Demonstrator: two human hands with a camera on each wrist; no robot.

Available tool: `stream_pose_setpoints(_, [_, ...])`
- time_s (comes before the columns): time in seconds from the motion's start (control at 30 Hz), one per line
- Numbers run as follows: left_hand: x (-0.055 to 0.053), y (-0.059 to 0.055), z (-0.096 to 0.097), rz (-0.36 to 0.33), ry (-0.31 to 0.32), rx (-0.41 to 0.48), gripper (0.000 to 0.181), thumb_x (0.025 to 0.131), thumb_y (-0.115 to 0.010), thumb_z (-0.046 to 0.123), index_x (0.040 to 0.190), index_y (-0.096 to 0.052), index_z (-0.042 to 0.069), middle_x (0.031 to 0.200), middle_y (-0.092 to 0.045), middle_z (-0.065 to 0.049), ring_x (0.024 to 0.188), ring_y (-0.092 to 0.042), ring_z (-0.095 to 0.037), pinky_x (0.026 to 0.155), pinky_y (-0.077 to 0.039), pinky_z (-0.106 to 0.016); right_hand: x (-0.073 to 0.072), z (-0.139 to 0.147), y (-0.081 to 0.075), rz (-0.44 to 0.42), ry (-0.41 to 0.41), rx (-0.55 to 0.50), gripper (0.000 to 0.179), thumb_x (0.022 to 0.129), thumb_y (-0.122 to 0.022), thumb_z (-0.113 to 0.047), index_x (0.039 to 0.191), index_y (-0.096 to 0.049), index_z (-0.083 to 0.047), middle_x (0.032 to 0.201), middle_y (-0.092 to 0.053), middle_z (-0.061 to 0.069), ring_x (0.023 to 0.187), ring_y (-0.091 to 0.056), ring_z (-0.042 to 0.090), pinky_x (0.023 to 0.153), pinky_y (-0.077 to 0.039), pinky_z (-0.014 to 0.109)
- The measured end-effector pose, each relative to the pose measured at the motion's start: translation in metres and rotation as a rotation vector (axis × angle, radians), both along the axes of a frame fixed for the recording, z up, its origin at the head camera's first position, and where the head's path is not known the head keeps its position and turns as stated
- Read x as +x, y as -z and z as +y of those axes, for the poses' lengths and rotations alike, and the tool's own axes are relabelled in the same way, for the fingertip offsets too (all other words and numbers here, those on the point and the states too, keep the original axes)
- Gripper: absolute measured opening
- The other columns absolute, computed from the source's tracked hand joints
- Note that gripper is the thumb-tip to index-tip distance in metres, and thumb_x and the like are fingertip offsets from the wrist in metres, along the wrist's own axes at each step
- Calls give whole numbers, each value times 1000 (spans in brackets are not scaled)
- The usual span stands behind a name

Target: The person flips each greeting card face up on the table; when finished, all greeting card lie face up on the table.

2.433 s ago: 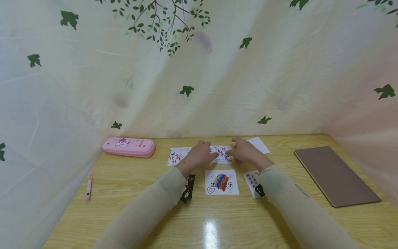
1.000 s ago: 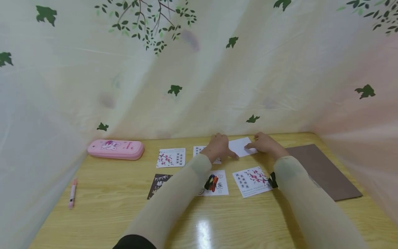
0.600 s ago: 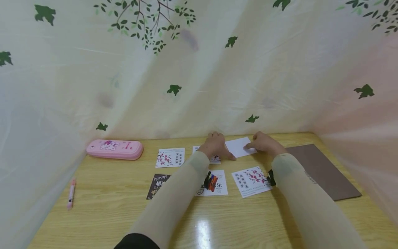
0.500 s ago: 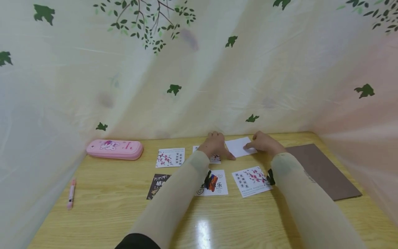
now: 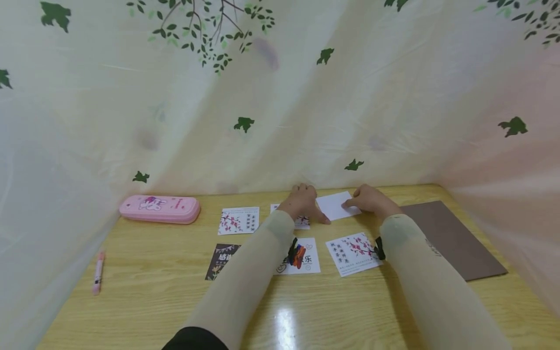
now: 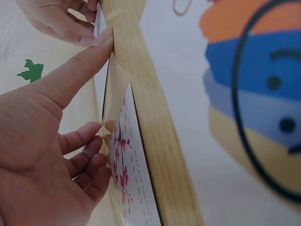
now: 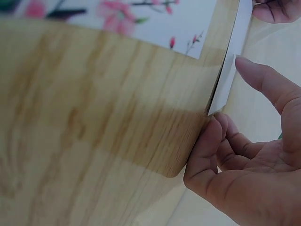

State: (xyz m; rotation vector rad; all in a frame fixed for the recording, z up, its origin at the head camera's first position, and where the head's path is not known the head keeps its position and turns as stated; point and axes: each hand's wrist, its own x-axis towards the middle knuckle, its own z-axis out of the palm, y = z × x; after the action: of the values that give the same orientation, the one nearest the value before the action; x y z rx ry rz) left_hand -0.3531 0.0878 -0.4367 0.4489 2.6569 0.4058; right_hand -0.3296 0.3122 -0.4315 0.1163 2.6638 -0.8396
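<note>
A plain white card lies at the table's far edge in the head view, between both hands. My right hand pinches its right side, thumb over the face and fingers curled at the edge, as the right wrist view shows. My left hand is spread at its left side; the thumb reaches the near corner while the other fingers hang loosely bent. Beneath the left hand a blossom card is partly covered. Nearer lie a greeting card with a colourful drawing and a tilted blossom card.
Another blossom card sits at the far left of the row, with a black card in front, half behind the left sleeve. A pink pencil case, a pink pen and a flat brown notebook flank the cards. A hanging cloth rises behind.
Both hands have moved right from the blossom card to the white card. The tilted blossom card has come into fuller view. Over the last second the white card has shifted slightly left.
</note>
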Motion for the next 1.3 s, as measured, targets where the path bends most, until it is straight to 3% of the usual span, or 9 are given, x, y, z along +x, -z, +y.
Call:
stream_pose_setpoints(0.2, [-7, 4, 4, -11, -10, -10, 107, 77, -91, 63, 158, -44, 13, 171, -33, -8, 157, -31, -26, 132, -33, -43, 0, 2, -3, -25, 18, -5, 38, 99, -72, -41, 74, -57, -16, 63, -44, -6, 69, -46, 15, 69, -39, 30])
stream_pose_setpoints(0.47, [-3, -1, 4, 0, -39, 43, 106, 75, -94, 59, 155, -44, 12, 163, -42, -8, 151, -38, -26, 130, -37, -42, -4, 4, -7, -30, 44, -17, 37, 101, -68, -40, 77, -61, -14, 62, -44, -6, 68, -46, 16, 71, -40, 31])
stream_pose_setpoints(0.73, [10, -4, -1, 15, -47, 128, 98, 78, -95, 49, 152, -45, 10, 153, -51, -10, 143, -46, -28, 125, -42, -43, 2, 1, -5, -16, 58, -28, 28, 108, -59, -31, 107, -64, -3, 85, -51, 2, 86, -50, 20, 79, -41, 32])
stream_pose_setpoints(0.93, [16, -7, -3, 40, -40, 134, 87, 80, -94, 47, 144, -49, 9, 140, -58, -10, 124, -50, -25, 114, -50, -41, 4, -2, -1, -15, 76, -52, 24, 108, -58, -27, 109, -57, -3, 92, -51, 6, 89, -50, 22, 78, -41, 33])
stream_pose_setpoints(1.03, [16, -9, -3, 45, -36, 138, 75, 81, -94, 46, 134, -54, 11, 125, -63, -6, 111, -54, -23, 97, -53, -36, 4, -1, 1, -2, 87, -39, 28, 107, -59, -27, 117, -56, -1, 102, -54, 11, 97, -52, 26, 82, -42, 33])
stream_pose_setpoints(1.17, [16, -9, -1, 64, -15, 171, 57, 83, -93, 41, 118, -59, 12, 105, -64, -3, 90, -58, -19, 74, -49, -30, 5, 0, 3, 23, 111, -33, 36, 107, -60, -26, 125, -56, 4, 113, -55, 16, 104, -52, 29, 84, -43, 34])
stream_pose_setpoints(1.23, [15, -8, 0, 69, -7, 186, 53, 86, -91, 39, 119, -59, 11, 105, -65, -4, 87, -59, -18, 74, -51, -30, 7, 1, 4, 37, 131, -47, 36, 107, -61, -25, 126, -57, 5, 112, -55, 16, 104, -52, 29, 84, -43, 33])
stream_pose_setpoints(1.3, [15, -8, 2, 57, -16, 203, 55, 89, -89, 36, 126, -59, 9, 114, -67, -6, 92, -61, -19, 81, -55, -31, 9, 1, 4, 42, 152, -59, 36, 107, -60, -25, 128, -56, 5, 114, -55, 16, 105, -52, 29, 84, -43, 33])
